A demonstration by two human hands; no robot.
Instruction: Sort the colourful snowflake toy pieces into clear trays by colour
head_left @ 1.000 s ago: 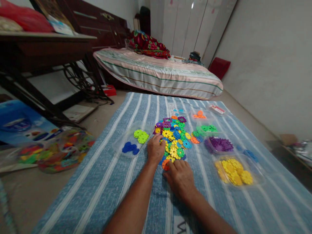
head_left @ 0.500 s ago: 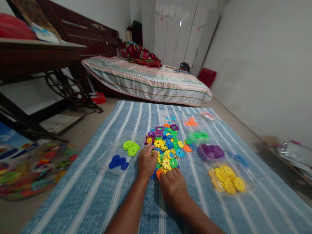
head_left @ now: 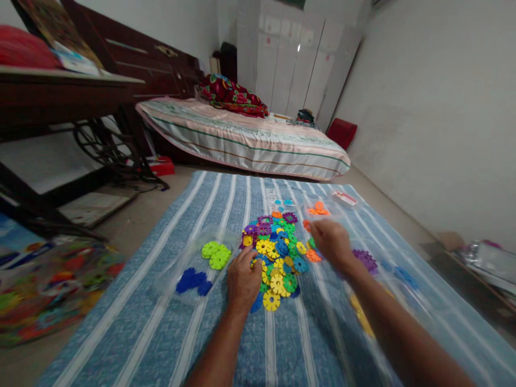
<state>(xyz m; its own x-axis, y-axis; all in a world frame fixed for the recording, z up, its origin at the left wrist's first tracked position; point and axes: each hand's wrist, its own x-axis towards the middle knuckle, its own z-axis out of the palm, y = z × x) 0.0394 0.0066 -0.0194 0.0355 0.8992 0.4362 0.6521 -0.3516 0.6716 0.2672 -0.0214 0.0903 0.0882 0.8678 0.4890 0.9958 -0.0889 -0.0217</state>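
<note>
A heap of coloured flower-shaped plastic discs (head_left: 278, 252) lies in the middle of a blue striped mat (head_left: 161, 322). My left hand (head_left: 243, 279) rests at the heap's near left edge, fingers curled down onto the discs. My right hand (head_left: 331, 242) is raised over the heap's right side, fingers closed, with an orange disc (head_left: 306, 224) at its fingertips. Just beyond it stands a clear tray of orange discs (head_left: 318, 208). My right forearm hides much of the tray of yellow discs (head_left: 360, 317).
Clear trays hold lime discs (head_left: 215, 254) and dark blue discs (head_left: 191, 279) on the left, purple discs (head_left: 365, 258) on the right. A bag of mixed toys (head_left: 52, 285) lies on the floor at left. A dark table (head_left: 60, 91) and a bed (head_left: 242, 134) stand beyond.
My right hand has left the heap's near edge and swung up and right towards the orange tray. The orange disc that lay under it is gone from there. My left hand has stayed.
</note>
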